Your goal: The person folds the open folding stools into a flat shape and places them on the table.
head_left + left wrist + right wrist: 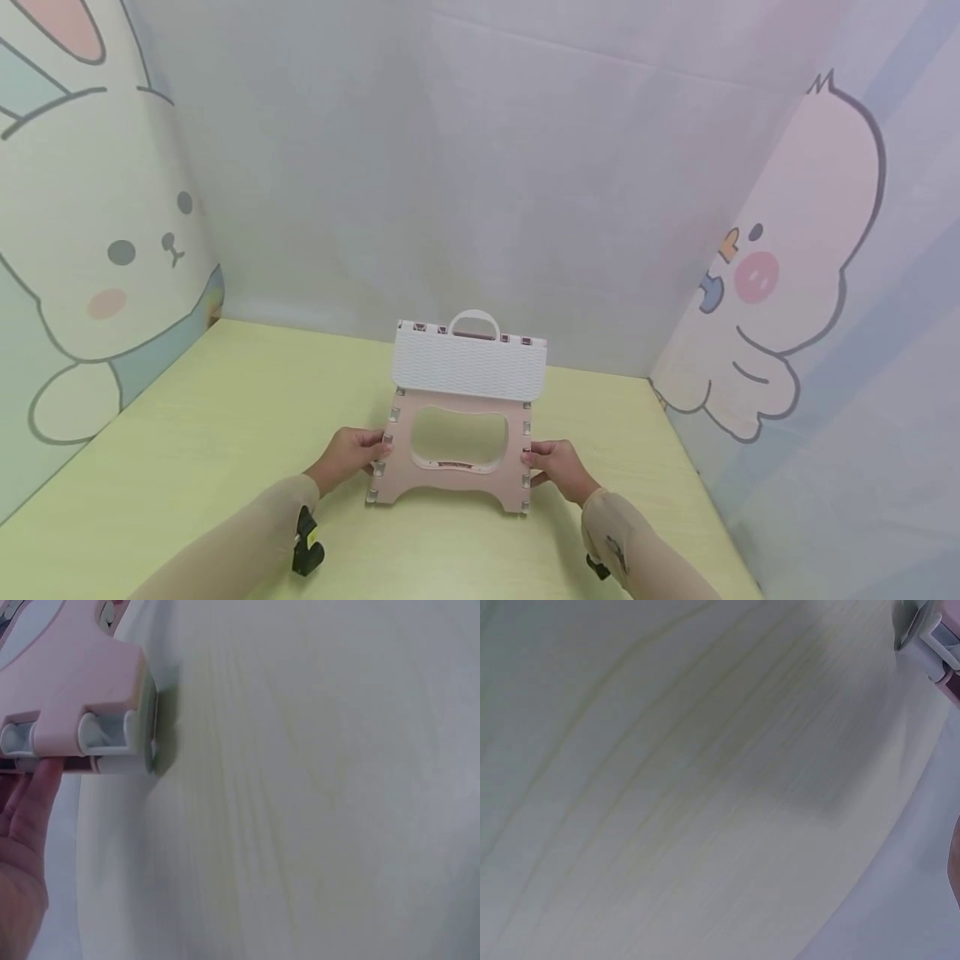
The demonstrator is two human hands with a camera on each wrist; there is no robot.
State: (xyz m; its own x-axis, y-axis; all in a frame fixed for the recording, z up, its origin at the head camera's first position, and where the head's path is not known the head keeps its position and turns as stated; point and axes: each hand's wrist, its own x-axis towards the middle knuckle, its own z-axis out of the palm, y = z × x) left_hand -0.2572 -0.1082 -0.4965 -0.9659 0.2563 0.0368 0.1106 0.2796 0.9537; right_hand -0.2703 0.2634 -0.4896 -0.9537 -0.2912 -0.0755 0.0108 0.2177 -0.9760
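Observation:
A pink and white folding step stool (517,421) stands upright on the table in the head view, looking folded. Its white textured seat panel (468,362), with a carry handle (474,315) on top, lies above the pink leg panel with its large oval opening. My left hand (348,454) grips the stool's left edge, thumb in front. On the opposite edge, my right hand (562,471) holds it likewise. The left wrist view shows a pink lower corner with fingers against its side. Only a stool corner (930,645) and a sliver of hand enter the right wrist view.
The pale yellow table (262,392) extends around the stool. Behind it hangs a grey-white curtain (420,183). Printed side walls carry a cartoon rabbit (97,217) at left and a cartoon chick (810,200) at right. Dark straps show at both sleeves.

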